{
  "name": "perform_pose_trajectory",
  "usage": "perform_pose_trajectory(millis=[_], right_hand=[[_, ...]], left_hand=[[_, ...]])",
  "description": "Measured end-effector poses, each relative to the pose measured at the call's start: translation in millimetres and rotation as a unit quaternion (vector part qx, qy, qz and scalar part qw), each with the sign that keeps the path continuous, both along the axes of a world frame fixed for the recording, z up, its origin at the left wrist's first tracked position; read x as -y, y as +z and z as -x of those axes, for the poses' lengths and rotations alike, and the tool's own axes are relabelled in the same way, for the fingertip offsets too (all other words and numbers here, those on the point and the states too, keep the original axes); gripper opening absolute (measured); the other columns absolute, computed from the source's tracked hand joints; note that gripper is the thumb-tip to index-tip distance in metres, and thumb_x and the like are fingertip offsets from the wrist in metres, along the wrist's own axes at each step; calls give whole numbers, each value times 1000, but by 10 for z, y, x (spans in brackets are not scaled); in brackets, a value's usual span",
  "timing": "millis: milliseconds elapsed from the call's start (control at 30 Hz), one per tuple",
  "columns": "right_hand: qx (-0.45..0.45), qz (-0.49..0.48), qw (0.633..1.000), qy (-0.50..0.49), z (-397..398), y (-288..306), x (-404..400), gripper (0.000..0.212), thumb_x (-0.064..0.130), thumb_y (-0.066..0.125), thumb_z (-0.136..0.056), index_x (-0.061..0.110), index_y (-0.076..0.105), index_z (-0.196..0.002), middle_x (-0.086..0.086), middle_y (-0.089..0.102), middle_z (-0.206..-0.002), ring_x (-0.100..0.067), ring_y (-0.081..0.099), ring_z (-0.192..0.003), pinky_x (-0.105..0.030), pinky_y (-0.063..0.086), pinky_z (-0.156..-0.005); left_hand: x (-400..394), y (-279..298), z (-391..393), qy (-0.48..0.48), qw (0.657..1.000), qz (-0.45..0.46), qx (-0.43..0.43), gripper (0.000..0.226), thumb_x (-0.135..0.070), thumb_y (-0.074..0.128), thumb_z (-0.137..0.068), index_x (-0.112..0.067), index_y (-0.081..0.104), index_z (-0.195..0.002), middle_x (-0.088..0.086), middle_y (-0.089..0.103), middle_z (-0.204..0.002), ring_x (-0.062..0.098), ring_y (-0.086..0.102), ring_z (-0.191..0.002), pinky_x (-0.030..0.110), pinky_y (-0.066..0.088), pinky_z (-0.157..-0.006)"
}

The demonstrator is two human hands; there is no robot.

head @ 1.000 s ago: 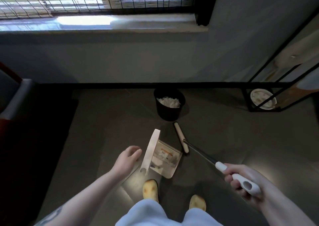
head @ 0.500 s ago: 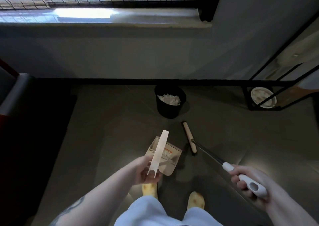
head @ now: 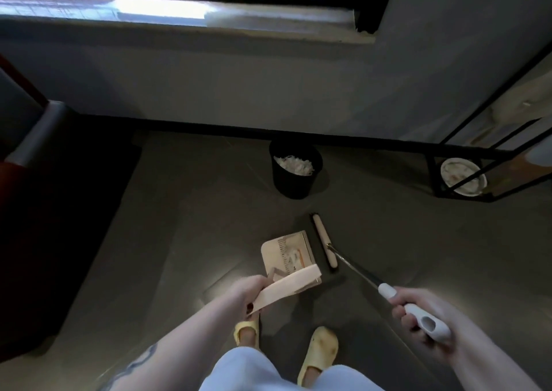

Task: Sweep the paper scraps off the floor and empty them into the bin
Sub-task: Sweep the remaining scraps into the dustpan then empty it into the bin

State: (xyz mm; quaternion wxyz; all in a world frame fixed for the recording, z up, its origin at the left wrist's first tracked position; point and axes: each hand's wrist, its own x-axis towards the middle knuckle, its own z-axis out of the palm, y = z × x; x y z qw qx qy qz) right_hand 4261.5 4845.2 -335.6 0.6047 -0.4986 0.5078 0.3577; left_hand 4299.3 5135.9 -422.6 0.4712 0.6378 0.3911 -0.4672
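My left hand [head: 246,293] grips the flat beige handle of the dustpan [head: 285,254], whose tray holds a few white paper scraps. My right hand [head: 418,316] grips the white grip of the broom [head: 324,239]. The broom's beige head lies on the floor just right of the dustpan. A black bin [head: 294,178] with white paper scraps inside stands on the floor beyond them, near the wall.
A dark wall with a black skirting runs behind the bin, under a bright window sill. A black wire rack [head: 461,178] holding a white bowl stands at the right. Dark furniture [head: 44,211] fills the left. My yellow slippers [head: 319,348] are below the dustpan.
My left hand reached the dustpan's handle, took hold of it and tilted it over to the right. The broom head shifted slightly right; my right hand kept its grip.
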Motion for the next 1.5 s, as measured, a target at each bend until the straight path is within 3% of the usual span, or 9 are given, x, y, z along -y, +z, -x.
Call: perform_pose_trajectory(millis=[333,500,700,767,900,1033,1133,1233,1500], right_hand=[[27,-16,997,66,174,-27,414,39,6,49,-89,10,53,-127,0,43,-52,-3,37,-27,-6,22,-28],[41,-21,997,69,114,21,575,21,7,49,-89,13,51,-110,0,42,-51,-3,36,-26,-7,23,-26],[59,-20,992,111,11,104,674,8,7,52,-86,11,52,-93,1,41,-49,-3,35,-26,-8,25,-27],[62,-26,990,124,-27,168,687,6,6,54,-82,9,51,-85,0,40,-50,-4,35,-25,-9,25,-26],[101,-26,991,85,-88,238,699,13,5,50,-90,6,50,-102,-1,42,-54,-3,37,-28,-9,24,-26],[91,-31,993,69,-112,240,758,18,6,52,-89,4,51,-106,-2,45,-53,-4,39,-28,-11,26,-24],[99,-27,993,58,-105,235,825,23,6,53,-88,4,52,-111,-3,46,-54,-4,40,-29,-12,27,-24],[108,-29,992,49,-71,252,873,26,5,53,-88,5,52,-114,-4,47,-55,-5,41,-30,-13,28,-24],[111,-26,993,41,-1,394,1013,19,6,50,-91,7,51,-109,-4,45,-52,-6,40,-28,-13,25,-24]], left_hand=[[314,146,867,81,990,-29,110,14,-17,72,-83,-7,73,-93,19,68,-98,32,66,-93,28,47,-55],[471,184,1143,156,973,-53,162,5,-9,73,-82,-9,71,-86,27,68,-98,33,62,-79,26,35,-43],[517,342,1280,232,945,-105,204,52,-12,76,-81,-6,60,-129,10,63,-102,32,63,-90,29,42,-47],[494,419,1304,248,937,-110,220,56,-11,77,-80,-6,58,-132,6,62,-102,29,63,-88,33,49,-56],[488,586,1360,262,926,-117,246,59,-8,77,-77,-4,58,-133,3,62,-99,16,60,-74,29,50,-57],[452,659,1410,296,907,-108,280,81,-18,79,-49,-3,63,-127,10,73,-95,22,71,-78,32,56,-64],[422,706,1438,291,897,-107,314,74,-13,77,-49,-1,67,-121,7,74,-70,13,66,-58,20,51,-59],[382,756,1468,263,900,-83,337,50,10,75,-70,-1,69,-118,7,66,-56,3,55,-42,8,42,-47],[322,983,1266,127,903,-78,404,50,13,61,-78,-34,73,-88,4,76,-74,11,67,-61,14,47,-57]])
